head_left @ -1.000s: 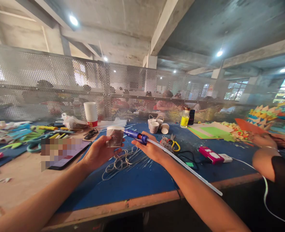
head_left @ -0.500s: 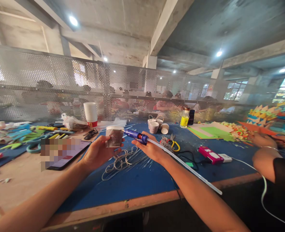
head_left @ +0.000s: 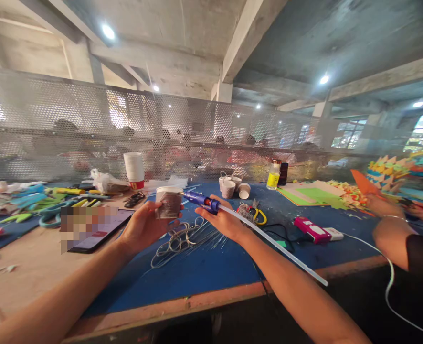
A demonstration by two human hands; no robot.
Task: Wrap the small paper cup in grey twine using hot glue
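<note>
My left hand (head_left: 145, 224) is closed around a paper cup (head_left: 168, 204) whose side is wrapped in greyish-brown cord and whose rim is white. In my right hand (head_left: 223, 220) is a blue glue gun (head_left: 201, 201), its nozzle pointing left at the cup's side near the rim; whether it touches cannot be made out. A long whitish glue stick (head_left: 279, 248) juts from the gun's back, over my forearm. Below the hands lies a loose tangle of cord (head_left: 179, 243) on the blue mat (head_left: 154, 291).
Several small cord-covered cups (head_left: 227, 189) stand behind, near yellow-handled scissors (head_left: 260, 217) and a glass bottle (head_left: 273, 176). A cup stack (head_left: 134, 169) and a tablet (head_left: 100, 231) are at left. A pink power strip (head_left: 311, 230) lies right, beside another person's hands (head_left: 386, 208) holding orange paper.
My hands, the cup and the glue gun hold almost the same place. At right, the other person's hand has raised the orange paper to a steeper tilt.
</note>
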